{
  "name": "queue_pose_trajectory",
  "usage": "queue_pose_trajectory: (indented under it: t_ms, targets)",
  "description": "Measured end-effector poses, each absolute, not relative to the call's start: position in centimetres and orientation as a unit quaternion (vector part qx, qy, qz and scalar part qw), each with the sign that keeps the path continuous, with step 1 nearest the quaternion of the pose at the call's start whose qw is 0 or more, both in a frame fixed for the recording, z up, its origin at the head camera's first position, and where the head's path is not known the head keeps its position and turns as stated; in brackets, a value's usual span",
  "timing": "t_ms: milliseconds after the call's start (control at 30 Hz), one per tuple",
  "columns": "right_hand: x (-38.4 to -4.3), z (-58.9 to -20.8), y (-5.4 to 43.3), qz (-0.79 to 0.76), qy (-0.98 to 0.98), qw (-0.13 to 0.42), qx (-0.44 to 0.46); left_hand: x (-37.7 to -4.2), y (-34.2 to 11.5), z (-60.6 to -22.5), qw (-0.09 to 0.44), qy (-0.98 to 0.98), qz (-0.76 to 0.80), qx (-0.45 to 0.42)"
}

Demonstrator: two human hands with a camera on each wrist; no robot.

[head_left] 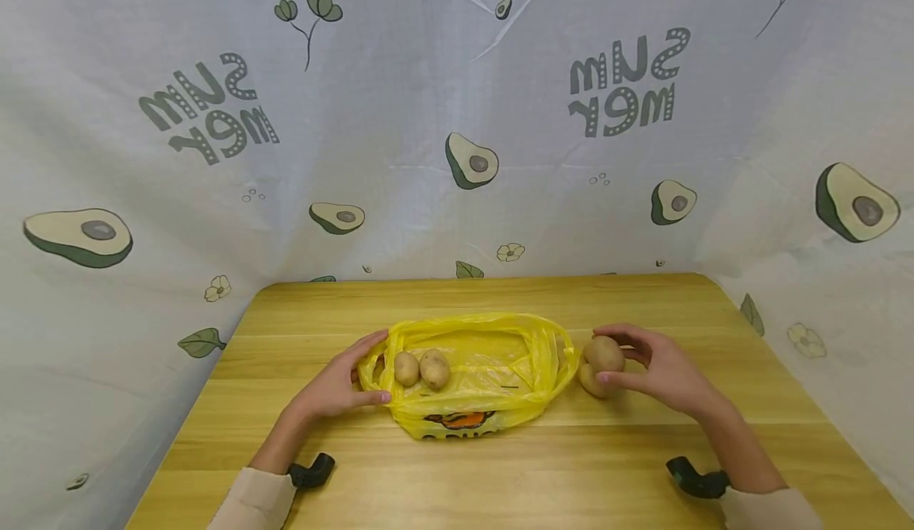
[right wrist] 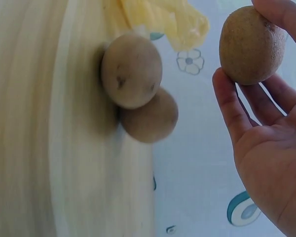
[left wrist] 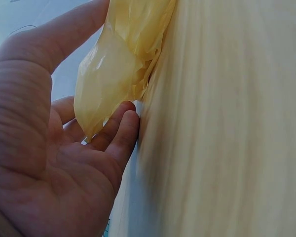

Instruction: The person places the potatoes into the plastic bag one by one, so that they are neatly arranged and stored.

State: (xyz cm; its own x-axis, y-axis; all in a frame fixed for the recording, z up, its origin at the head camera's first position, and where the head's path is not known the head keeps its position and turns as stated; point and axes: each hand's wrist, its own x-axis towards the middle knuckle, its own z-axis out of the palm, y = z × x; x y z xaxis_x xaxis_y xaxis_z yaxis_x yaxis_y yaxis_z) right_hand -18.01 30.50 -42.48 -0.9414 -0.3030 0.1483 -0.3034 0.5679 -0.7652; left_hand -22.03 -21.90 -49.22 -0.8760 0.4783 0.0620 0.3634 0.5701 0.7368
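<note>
A yellow plastic bag [head_left: 464, 417] lies with its mouth spread upward on the table. Two potatoes [head_left: 434, 369] sit side by side in its left part. My left hand [head_left: 332, 383] holds the bag's left end, thumb at the near rim and fingers at the far side; in the left wrist view the thin yellow plastic [left wrist: 111, 74] passes between thumb and fingers. To the right of the bag, my right hand [head_left: 664, 371] grips a potato [right wrist: 250, 47] between thumb and fingertips, raised off the table. Beneath it, two more potatoes [right wrist: 131, 71] rest against each other on the tabletop.
The wooden table [head_left: 457, 482] has rounded far corners. A pale curtain [head_left: 400, 117] printed with avocados hangs behind it and along both sides. Each wrist wears a black camera mount [head_left: 312, 471]. Dark print marks the bag's near side.
</note>
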Motion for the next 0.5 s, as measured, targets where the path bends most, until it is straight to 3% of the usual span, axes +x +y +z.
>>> queue_pose_trajectory:
  t_ms: [500]
  targets:
    - [-19.4, -42.0, 27.1, 0.46, -0.867, -0.01, 0.192, -22.0, -21.9, -49.2, 0.059, 0.882, 0.397, 0.247]
